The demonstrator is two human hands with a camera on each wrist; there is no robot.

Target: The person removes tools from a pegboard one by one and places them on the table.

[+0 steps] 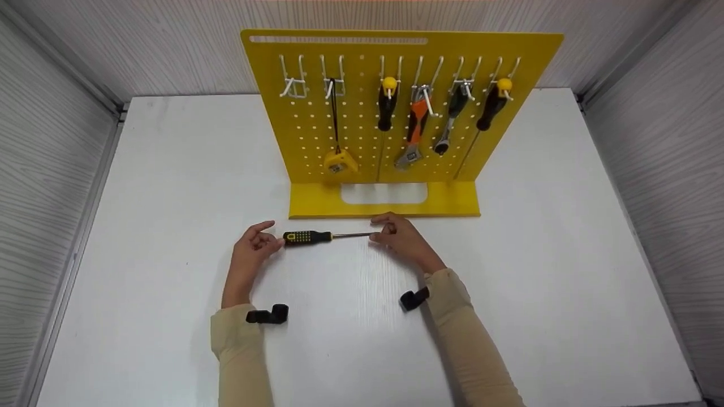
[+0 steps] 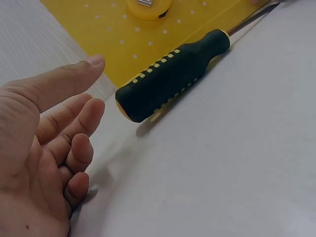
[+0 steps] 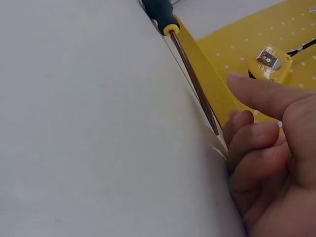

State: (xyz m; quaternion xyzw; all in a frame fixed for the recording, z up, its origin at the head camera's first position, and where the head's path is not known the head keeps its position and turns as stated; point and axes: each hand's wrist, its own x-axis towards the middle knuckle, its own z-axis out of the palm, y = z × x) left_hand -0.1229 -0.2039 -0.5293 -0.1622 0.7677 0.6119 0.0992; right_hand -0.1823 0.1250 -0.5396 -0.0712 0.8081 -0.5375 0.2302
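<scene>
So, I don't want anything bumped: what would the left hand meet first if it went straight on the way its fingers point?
Most likely the near end of the screwdriver handle, just ahead of the left hand; the left wrist view shows a gap, though its depth is unclear.

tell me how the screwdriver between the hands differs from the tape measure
Pose: the screwdriver lies on the table, while the tape measure hangs by a dark cord from a hook.
Shape: the screwdriver is long and thin; the tape measure is short and chunky.
Colour: the screwdriver's handle is mostly dark with small yellow marks; the tape measure is mostly yellow.
Both have some yellow and a metal-looking part.
</scene>
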